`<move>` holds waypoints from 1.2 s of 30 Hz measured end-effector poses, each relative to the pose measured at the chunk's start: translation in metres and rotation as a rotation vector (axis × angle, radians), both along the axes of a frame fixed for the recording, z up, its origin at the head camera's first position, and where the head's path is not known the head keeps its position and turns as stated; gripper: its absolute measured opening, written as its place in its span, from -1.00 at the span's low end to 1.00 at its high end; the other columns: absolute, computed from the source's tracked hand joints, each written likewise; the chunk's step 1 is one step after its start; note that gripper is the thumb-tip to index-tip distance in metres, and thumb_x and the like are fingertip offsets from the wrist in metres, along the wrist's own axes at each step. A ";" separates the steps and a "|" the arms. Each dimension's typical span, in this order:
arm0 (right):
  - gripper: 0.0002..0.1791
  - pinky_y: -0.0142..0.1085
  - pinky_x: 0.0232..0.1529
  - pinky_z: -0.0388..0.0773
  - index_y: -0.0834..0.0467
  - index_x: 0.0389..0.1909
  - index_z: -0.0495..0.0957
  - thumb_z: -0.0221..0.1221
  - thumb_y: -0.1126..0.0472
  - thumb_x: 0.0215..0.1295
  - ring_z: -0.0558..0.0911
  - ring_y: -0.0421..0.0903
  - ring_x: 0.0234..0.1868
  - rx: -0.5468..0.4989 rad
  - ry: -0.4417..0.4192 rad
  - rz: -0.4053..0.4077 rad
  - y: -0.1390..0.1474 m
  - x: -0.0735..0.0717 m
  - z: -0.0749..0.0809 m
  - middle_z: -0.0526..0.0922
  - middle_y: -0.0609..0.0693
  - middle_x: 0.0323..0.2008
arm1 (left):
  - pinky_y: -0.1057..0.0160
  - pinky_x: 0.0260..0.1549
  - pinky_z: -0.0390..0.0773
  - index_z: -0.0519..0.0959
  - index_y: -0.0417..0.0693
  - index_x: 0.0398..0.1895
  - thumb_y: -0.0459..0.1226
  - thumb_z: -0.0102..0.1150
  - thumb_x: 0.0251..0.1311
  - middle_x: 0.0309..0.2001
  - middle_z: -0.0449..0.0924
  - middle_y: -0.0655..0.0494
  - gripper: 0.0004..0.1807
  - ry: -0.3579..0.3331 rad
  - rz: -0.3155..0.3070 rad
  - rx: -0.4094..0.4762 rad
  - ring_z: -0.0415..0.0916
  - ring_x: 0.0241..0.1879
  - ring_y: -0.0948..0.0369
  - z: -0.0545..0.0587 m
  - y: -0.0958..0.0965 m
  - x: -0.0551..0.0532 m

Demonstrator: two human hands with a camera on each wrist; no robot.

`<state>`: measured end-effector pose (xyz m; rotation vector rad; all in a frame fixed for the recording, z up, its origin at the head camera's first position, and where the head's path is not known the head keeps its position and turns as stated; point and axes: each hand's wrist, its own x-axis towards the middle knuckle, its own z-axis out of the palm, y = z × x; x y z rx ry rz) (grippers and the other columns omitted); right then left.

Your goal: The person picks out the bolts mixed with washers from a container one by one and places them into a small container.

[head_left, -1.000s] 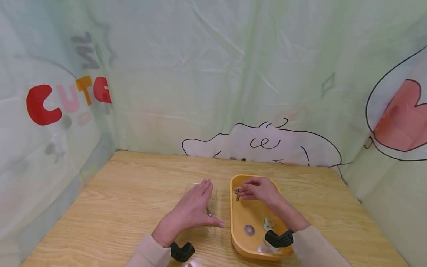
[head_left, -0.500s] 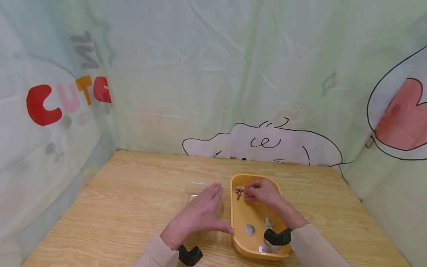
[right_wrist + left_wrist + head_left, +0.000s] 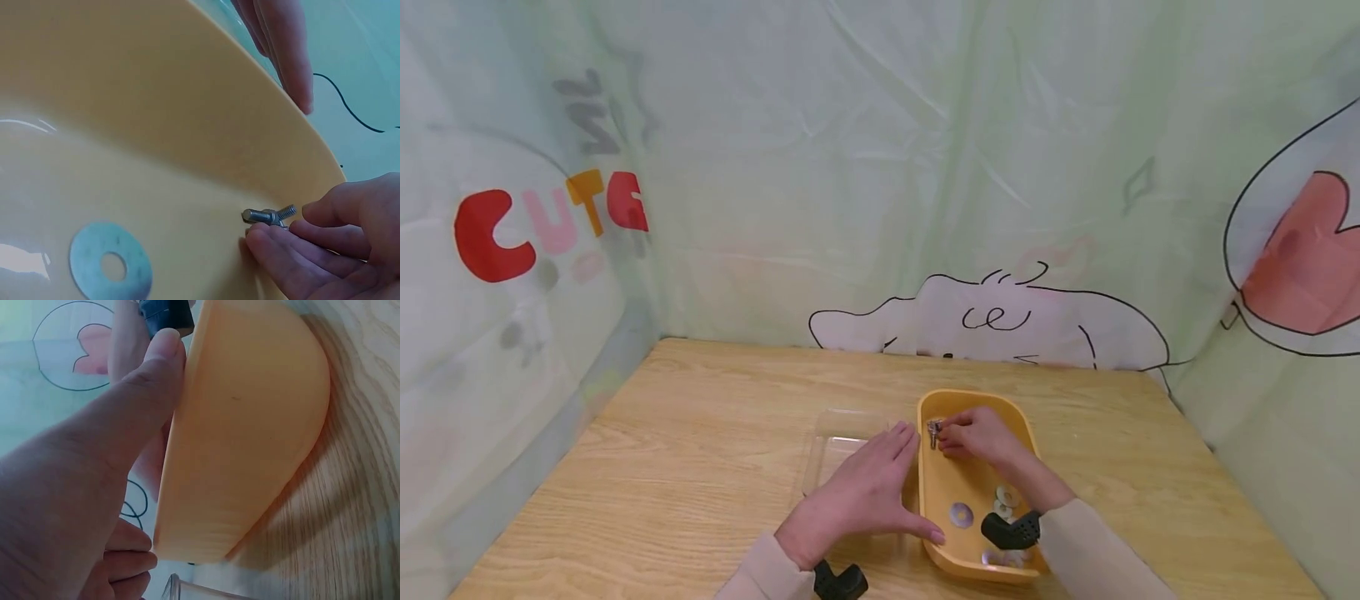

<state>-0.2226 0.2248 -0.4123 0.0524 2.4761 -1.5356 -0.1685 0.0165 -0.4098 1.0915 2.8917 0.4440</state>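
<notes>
Small metal bolts (image 3: 265,215) lie at the far left corner of the yellow-orange tray (image 3: 922,492). My right hand (image 3: 981,437) reaches into the tray, its thumb and curled fingertips gathered about them. In the right wrist view, fingers are on one side of the bolts and the thumb is close on the other. Along the tray's left rim rests my left hand (image 3: 872,492), fingers extended and thumb spread onto the near part of the rim. A large flat washer (image 3: 94,262) lies on the tray floor.
Left of the tray stands a clear plastic box (image 3: 817,454), partly covered by my left hand. Several more washers (image 3: 1006,497) lie in the tray's near right part. A printed curtain (image 3: 850,208) closes off the wooden table (image 3: 715,433) at its back and sides.
My left hand has moved right, from over the clear box to the tray's rim, uncovering more of the box. The right hand has stayed by the bolts, shifting only slightly.
</notes>
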 end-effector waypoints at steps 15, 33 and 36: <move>-0.71 -0.19 -0.14 0.74 0.51 -0.01 0.57 0.10 0.39 0.37 0.76 0.03 -0.23 -0.053 -0.021 0.000 -0.012 -0.003 -0.002 0.73 0.29 -0.22 | 0.10 0.53 0.09 -0.02 -0.17 0.58 0.53 0.14 -0.15 0.58 -0.01 -0.08 0.38 -0.051 -0.011 0.003 -0.04 0.57 0.08 0.001 0.000 0.001; -0.72 -0.16 -0.12 0.74 0.53 -0.02 0.56 0.10 0.43 0.33 0.74 0.00 -0.27 -0.121 -0.022 0.026 -0.017 -0.003 -0.004 0.72 0.17 -0.30 | 0.09 0.52 0.13 0.02 -0.19 0.56 0.50 0.20 -0.14 0.56 0.08 -0.09 0.37 -0.004 -0.012 0.007 0.05 0.55 0.05 0.002 0.001 0.002; -0.73 -0.17 -0.14 0.74 0.54 -0.04 0.55 0.11 0.44 0.32 0.74 -0.03 -0.30 -0.137 -0.024 0.021 -0.017 -0.003 -0.006 0.72 0.15 -0.31 | 0.09 0.51 0.15 0.04 -0.20 0.56 0.50 0.20 -0.14 0.55 0.10 -0.10 0.36 0.004 -0.017 0.012 0.07 0.54 0.05 0.002 0.001 0.002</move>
